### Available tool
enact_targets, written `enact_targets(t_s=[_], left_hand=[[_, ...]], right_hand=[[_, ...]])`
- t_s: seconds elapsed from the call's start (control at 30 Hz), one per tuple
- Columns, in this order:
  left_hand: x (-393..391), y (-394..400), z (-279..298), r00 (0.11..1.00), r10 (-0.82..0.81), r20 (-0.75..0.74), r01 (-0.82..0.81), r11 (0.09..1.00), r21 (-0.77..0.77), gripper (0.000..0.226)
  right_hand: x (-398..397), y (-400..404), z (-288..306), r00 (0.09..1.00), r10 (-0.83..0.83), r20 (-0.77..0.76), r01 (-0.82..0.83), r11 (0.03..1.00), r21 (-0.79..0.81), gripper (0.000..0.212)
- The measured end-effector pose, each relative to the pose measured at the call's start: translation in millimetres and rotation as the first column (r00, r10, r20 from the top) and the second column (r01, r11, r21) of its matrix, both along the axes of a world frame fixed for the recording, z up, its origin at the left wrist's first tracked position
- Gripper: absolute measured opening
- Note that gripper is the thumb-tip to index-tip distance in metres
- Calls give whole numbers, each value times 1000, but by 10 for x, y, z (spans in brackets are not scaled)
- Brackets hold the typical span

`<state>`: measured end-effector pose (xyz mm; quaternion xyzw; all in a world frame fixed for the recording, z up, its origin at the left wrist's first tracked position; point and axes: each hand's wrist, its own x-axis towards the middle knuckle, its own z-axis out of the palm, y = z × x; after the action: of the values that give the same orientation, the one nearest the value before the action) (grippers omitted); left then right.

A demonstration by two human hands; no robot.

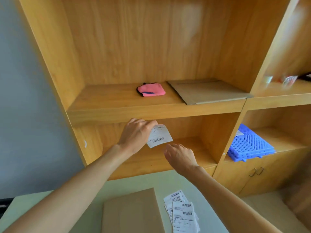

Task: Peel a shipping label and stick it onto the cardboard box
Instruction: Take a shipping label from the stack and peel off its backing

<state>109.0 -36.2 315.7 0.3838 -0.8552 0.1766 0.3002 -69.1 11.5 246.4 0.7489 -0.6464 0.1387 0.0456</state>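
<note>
My left hand [136,135] is raised in front of the wooden shelf unit and pinches a white shipping label [159,137] with a barcode at its upper left corner. My right hand [180,156] hovers just below and to the right of the label, fingers apart, holding nothing. A flat cardboard box [131,212] lies on the pale green table below my arms. Beside it on the right sits a stack of several more barcode labels [182,212].
The wooden shelf unit [151,110] stands straight ahead. Its upper shelf holds a pink cloth [151,89] and another flat cardboard piece [207,91]. A blue plastic grid [249,145] lies in the right compartment. A cabinet door with handles [255,172] is below it.
</note>
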Motion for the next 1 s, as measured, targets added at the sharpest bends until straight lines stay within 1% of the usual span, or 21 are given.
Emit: enact_targets(t_s=[0.07,0.17,0.2,0.3,0.4,0.5,0.63,0.83,0.93,1.0], left_hand=[[164,-4,238,999,44,28,-44,999,-16,25],[375,-14,502,991,108,83,-110,994,13,16],[442,-15,589,986,140,90,-143,990,20,15],[576,29,804,971,210,116,-218,974,61,16],[661,43,1011,962,230,149,-245,965,95,13],[750,-4,1160,955,241,173,-267,953,146,13],[848,-75,1341,947,264,183,-287,951,111,12],[919,-100,1516,927,321,195,-338,939,64,20],[959,-82,1571,916,337,216,-360,930,79,27],[979,-91,1598,922,329,202,-351,933,79,26]], right_hand=[[110,-70,272,999,33,-14,-33,999,-36,21],[241,-131,666,997,74,-11,-75,992,-101,40],[285,-158,797,997,81,-5,-81,989,-123,44],[385,-231,1114,995,102,-10,-102,978,-183,48],[488,-306,1378,991,130,-18,-131,965,-227,46],[598,-346,1577,979,202,-9,-197,945,-262,39],[711,-400,1838,958,287,-20,-276,896,-348,26],[844,-465,2119,930,363,-60,-361,867,-343,23],[893,-538,2191,920,382,-88,-389,856,-340,25],[913,-570,2222,920,385,-73,-386,859,-336,25]])
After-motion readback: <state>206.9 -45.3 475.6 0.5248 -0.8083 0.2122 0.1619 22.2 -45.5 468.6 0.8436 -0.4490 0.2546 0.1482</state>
